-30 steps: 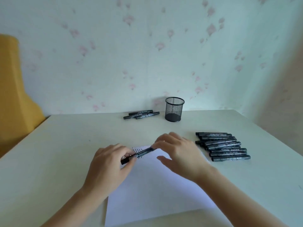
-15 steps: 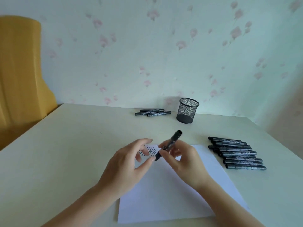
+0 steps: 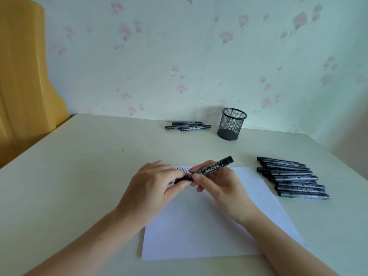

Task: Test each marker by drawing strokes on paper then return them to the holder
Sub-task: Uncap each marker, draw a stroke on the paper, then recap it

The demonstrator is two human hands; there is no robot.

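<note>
A black marker (image 3: 214, 166) is held over the white paper (image 3: 209, 226), its far end tilted up to the right. My right hand (image 3: 217, 188) grips its barrel. My left hand (image 3: 153, 188) pinches its near end, where the cap sits. Black strokes (image 3: 184, 169) show at the paper's top left corner, partly hidden by my fingers. The black mesh holder (image 3: 231, 126) stands at the back of the table and looks empty.
Several black markers (image 3: 292, 179) lie in a row right of the paper. Three more markers (image 3: 187, 126) lie left of the holder by the wall. A yellow chair back (image 3: 23, 76) stands off the cream table (image 3: 69, 176) at the left.
The marker lay low between both hands, then my right hand tipped it up alone. My left hand has now closed on its near end again.
</note>
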